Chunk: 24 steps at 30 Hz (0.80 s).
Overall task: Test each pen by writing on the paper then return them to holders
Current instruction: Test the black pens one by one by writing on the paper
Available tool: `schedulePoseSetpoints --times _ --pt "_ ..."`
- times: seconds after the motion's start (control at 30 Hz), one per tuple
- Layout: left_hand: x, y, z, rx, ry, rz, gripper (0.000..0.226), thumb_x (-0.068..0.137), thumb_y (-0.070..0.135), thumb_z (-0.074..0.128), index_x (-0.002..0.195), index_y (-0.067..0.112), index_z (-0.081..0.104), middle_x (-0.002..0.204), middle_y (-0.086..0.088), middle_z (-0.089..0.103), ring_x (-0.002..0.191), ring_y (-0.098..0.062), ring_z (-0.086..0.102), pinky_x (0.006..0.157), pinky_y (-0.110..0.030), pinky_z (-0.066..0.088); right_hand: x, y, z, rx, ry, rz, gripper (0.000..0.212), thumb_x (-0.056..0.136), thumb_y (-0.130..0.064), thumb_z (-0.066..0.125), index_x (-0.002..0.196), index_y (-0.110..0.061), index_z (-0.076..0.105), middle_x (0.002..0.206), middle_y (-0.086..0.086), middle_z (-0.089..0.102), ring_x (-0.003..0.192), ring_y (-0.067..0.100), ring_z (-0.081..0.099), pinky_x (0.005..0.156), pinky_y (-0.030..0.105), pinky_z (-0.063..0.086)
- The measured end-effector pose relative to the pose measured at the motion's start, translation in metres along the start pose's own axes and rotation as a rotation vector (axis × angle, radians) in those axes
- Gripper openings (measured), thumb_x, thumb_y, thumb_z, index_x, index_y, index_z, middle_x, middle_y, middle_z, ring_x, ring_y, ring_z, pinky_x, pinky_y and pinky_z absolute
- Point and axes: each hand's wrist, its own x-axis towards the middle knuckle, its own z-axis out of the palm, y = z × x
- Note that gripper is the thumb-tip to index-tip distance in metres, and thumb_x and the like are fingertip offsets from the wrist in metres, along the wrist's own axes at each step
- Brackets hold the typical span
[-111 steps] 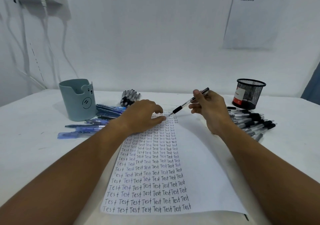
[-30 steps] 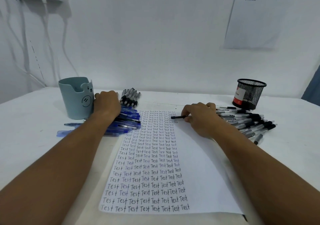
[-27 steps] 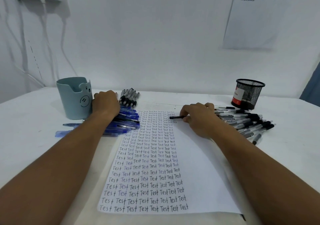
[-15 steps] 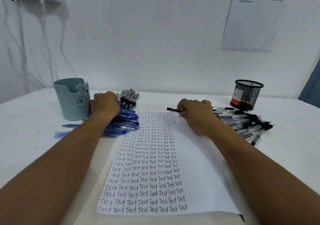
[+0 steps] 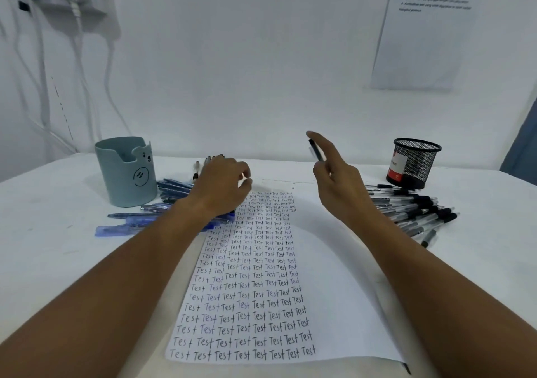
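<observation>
A white paper [image 5: 328, 261] filled with rows of "Test" lies in the middle of the table. My right hand [image 5: 337, 185] is raised above the paper's top right and holds a black pen [image 5: 316, 151] between thumb and fingers, pen pointing up and index finger stretched out. My left hand [image 5: 220, 185] hovers with loosely curled fingers at the paper's top left corner, over the edge of the blue pens [image 5: 174, 188]; I see nothing in it. A teal bear-face holder [image 5: 125, 174] stands at the left, a black mesh holder [image 5: 412, 162] at the right.
A pile of black pens [image 5: 421, 212] lies right of the paper, in front of the mesh holder. A few more black pens [image 5: 196, 171] lie behind my left hand. Cables hang on the wall at the left, and a printed sheet [image 5: 421, 43] is on the wall at the right.
My right hand has lifted the black pen off the paper and turned it upright. My left hand has moved right, off the blue pen pile toward the paper's corner.
</observation>
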Motion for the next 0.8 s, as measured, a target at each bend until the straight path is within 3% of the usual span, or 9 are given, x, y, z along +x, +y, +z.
schedulePoseSetpoints --times 0.1,0.17,0.3,0.4,0.5,0.57,0.63,0.73,0.8 --pt "-0.003 0.008 0.002 0.004 -0.104 0.099 0.022 0.096 0.031 0.053 0.107 0.017 0.067 0.1 0.002 0.064 0.104 -0.019 0.051 0.091 -0.033 0.036 0.002 -0.001 -0.002 0.261 0.073 0.214 0.046 0.097 -0.017 0.037 0.122 -0.053 0.05 0.057 -0.007 0.038 0.045 0.011 0.03 0.046 0.026 0.032" --pt "-0.004 0.01 0.003 0.005 -0.173 0.131 0.024 0.097 0.032 0.052 0.11 0.019 0.066 0.104 0.004 0.064 0.107 -0.016 0.049 0.092 -0.033 0.036 0.003 -0.003 -0.003 0.454 0.102 0.354 0.039 0.096 -0.018 0.038 0.115 -0.048 0.053 0.059 -0.003 0.034 0.044 0.012 0.025 0.041 0.023 0.025" --pt "-0.004 0.01 0.004 -0.002 -0.248 0.169 0.027 0.096 0.036 0.052 0.112 0.021 0.066 0.111 0.004 0.067 0.108 -0.014 0.055 0.097 -0.037 0.04 0.005 -0.009 -0.007 0.707 0.154 0.486 0.034 0.095 -0.009 0.043 0.118 -0.033 0.053 0.064 0.0 0.036 0.045 0.011 0.022 0.039 0.02 0.02" --pt "-0.005 0.01 0.005 -0.033 -0.304 0.181 0.031 0.096 0.041 0.052 0.117 0.022 0.065 0.117 0.004 0.066 0.111 -0.015 0.056 0.099 -0.039 0.041 0.006 -0.007 -0.007 0.871 0.172 0.519 0.046 0.094 0.002 0.046 0.129 -0.027 0.046 0.075 0.01 0.055 0.046 0.014 0.039 0.042 0.023 0.036" --pt "-0.006 0.013 0.004 -0.007 -0.347 0.201 0.04 0.095 0.049 0.051 0.125 0.025 0.061 0.127 0.005 0.061 0.12 -0.014 0.052 0.103 -0.038 0.039 0.005 0.001 -0.003 0.744 0.157 0.484 0.025 0.1 -0.012 0.051 0.125 -0.01 0.048 0.083 0.008 0.07 0.062 0.018 0.054 0.06 0.026 0.052" --pt "-0.006 0.014 0.006 0.012 -0.37 0.204 0.043 0.094 0.052 0.049 0.128 0.028 0.059 0.131 0.005 0.059 0.122 -0.014 0.051 0.105 -0.039 0.038 0.003 0.004 -0.001 0.549 0.124 0.452 0.018 0.102 -0.025 0.049 0.106 -0.007 0.054 0.077 0.002 0.072 0.058 0.014 0.051 0.052 0.021 0.045" --pt "-0.005 0.012 0.007 0.013 -0.39 0.204 0.042 0.093 0.055 0.049 0.125 0.031 0.061 0.127 0.006 0.06 0.118 -0.014 0.053 0.102 -0.04 0.04 0.002 0.005 0.002 0.535 0.098 0.471 0.019 0.105 -0.03 0.042 0.097 -0.012 0.044 0.075 0.009 0.071 0.051 0.016 0.052 0.047 0.025 0.043" --pt "-0.005 0.009 0.009 0.007 -0.402 0.205 0.038 0.092 0.057 0.048 0.116 0.032 0.065 0.119 0.006 0.064 0.111 -0.012 0.055 0.098 -0.042 0.043 -0.001 0.006 0.008 0.629 0.03 0.528 0.013 0.104 -0.02 0.044 0.101 -0.015 0.033 0.079 0.019 0.067 0.056 0.026 0.059 0.058 0.037 0.056" --pt "-0.004 0.009 0.01 0.009 -0.404 0.206 0.037 0.093 0.056 0.049 0.115 0.031 0.066 0.118 0.005 0.064 0.111 -0.013 0.056 0.098 -0.042 0.043 -0.005 0.01 0.012 0.611 -0.04 0.519 0.031 0.096 -0.002 0.056 0.104 -0.017 0.03 0.081 0.019 0.062 0.06 0.026 0.058 0.063 0.037 0.056"
